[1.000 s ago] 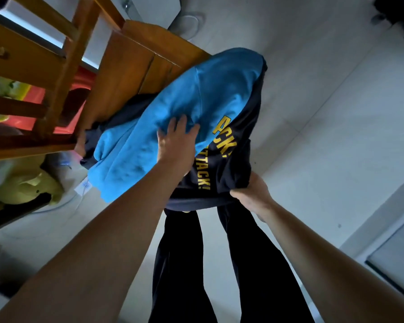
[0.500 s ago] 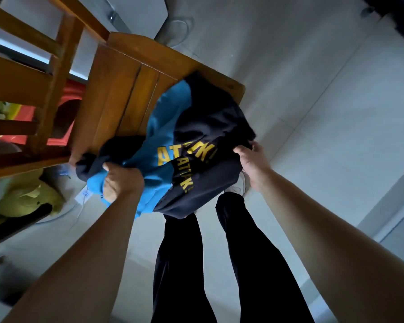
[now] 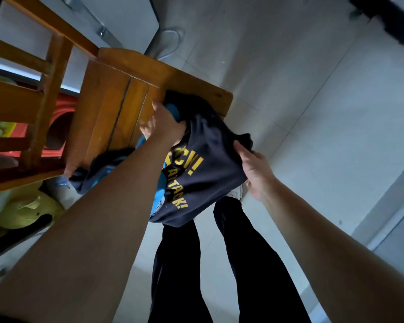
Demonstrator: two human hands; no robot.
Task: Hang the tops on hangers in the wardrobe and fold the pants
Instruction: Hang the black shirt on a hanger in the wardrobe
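- T-shirt (image 3: 205,164), navy with yellow block lettering, lies bunched at the front corner of a wooden chair (image 3: 112,106). Its upper part rests on the seat and its lower part hangs off the edge above the person's legs.
- A bright blue garment (image 3: 158,203) is tangled with it. Blue shows at the fingers of the left hand and again below the left forearm, under the navy cloth.
- The left hand (image 3: 163,127) is at the top of the bundle, close to the seat. Its fingers are curled down into the cloth and grip a fold of navy and blue fabric.
- The right hand (image 3: 254,169) holds the T-shirt's right edge, with the thumb lying on top of the cloth and the fingers wrapped beneath it.
- More dark fabric (image 3: 103,164) is heaped at the near edge of the seat, left of the forearm; whether it belongs to the same shirt cannot be told.
- Black trousers (image 3: 250,252) cover the person's legs, and a white shoe (image 3: 237,193) peeps out below the right hand.
- The floor (image 3: 313,113) is of pale tiles.
- Left of the chair sit a red plastic object (image 3: 61,113) and a yellow-green soft bundle (image 3: 26,210).
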